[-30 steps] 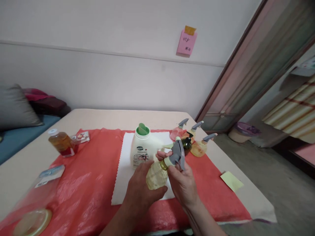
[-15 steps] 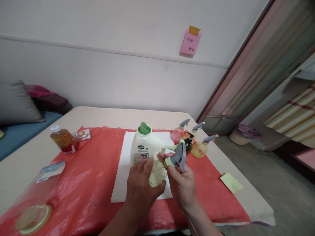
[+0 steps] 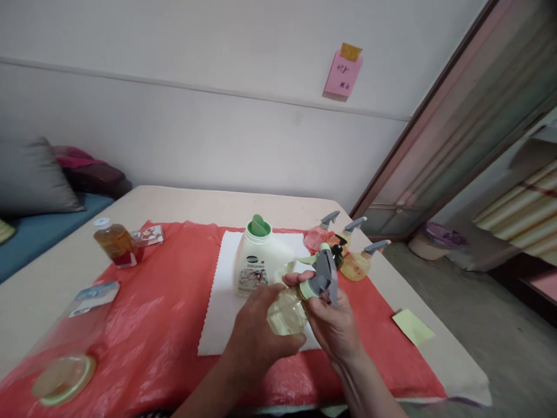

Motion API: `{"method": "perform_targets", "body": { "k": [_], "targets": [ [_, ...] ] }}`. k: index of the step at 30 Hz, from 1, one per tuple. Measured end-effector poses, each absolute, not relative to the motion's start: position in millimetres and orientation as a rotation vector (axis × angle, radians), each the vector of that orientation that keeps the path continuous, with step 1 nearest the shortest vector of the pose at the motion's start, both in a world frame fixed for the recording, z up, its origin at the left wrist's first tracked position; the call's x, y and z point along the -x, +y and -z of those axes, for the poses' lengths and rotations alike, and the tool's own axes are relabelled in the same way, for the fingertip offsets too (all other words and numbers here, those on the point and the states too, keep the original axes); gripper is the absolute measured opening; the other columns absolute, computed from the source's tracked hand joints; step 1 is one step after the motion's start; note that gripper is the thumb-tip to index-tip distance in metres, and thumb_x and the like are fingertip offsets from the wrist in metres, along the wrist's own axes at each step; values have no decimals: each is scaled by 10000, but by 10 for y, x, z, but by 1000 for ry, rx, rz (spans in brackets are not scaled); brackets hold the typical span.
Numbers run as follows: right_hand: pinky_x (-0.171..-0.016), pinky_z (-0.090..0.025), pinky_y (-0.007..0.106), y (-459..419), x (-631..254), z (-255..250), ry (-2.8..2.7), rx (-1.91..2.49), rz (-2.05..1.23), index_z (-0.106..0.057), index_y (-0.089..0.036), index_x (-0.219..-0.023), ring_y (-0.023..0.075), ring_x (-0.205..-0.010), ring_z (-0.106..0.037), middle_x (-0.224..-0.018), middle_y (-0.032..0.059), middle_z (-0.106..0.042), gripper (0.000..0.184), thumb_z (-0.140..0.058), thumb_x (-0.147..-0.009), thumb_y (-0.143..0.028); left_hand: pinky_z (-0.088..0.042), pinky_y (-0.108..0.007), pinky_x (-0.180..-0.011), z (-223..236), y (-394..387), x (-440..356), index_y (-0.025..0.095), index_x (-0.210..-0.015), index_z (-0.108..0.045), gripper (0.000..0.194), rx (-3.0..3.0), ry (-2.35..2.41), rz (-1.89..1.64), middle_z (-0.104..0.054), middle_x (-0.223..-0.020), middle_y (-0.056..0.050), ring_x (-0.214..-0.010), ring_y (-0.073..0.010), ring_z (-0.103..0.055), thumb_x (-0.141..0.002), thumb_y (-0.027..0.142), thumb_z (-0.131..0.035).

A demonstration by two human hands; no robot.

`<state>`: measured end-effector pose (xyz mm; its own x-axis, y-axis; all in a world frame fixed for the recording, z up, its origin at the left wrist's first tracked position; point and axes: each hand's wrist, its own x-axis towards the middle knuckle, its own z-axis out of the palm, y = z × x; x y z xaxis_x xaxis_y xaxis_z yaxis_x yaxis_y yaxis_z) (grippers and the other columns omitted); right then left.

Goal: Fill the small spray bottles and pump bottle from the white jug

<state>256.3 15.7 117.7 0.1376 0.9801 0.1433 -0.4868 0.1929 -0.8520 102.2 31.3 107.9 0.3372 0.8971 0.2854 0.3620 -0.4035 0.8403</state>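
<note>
Slanting lengthwise, sprayer head (image 3: 325, 273) up and rightward, the spray bottle (image 3: 286, 313) is grasped by left hand (image 3: 255, 328) and right hand (image 3: 337, 326).

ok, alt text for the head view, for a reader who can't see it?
The left hand holds a yellowish spray bottle by the body, the right hand by the neck, over a white mat on a red sheet. A white jug stands behind; three other spray bottles stand right, an amber bottle left.
</note>
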Motion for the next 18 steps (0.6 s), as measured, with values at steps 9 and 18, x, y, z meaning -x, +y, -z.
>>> {"method": "perform_targets", "body": {
  "k": [9,18],
  "targets": [
    [-1023,-496,547,205,-2398,-1100,-674,822,-1092,-713,-273,-996,282,-1049,-698,-1063,48,-771,358,-865,-684,-364,-523,-493,-940,-919,322,-1090,176,-1261,-599,587,-2342,1414,-1338,-690,-1106,-137,-1049,-335,-649,-702,260,-758],
    [-938,-527,411,168,-2292,-1055,-607,878,-985,-643,-265,-1009,201,-938,-691,-967,5,-750,292,-798,-779,-356,-487,-547,-989,-875,240,-1173,165,-1371,-518,653,-2281,1400,-1236,-666,-1172,-157,-1104,-350,-620,-758,264,-718]
  ]
}}
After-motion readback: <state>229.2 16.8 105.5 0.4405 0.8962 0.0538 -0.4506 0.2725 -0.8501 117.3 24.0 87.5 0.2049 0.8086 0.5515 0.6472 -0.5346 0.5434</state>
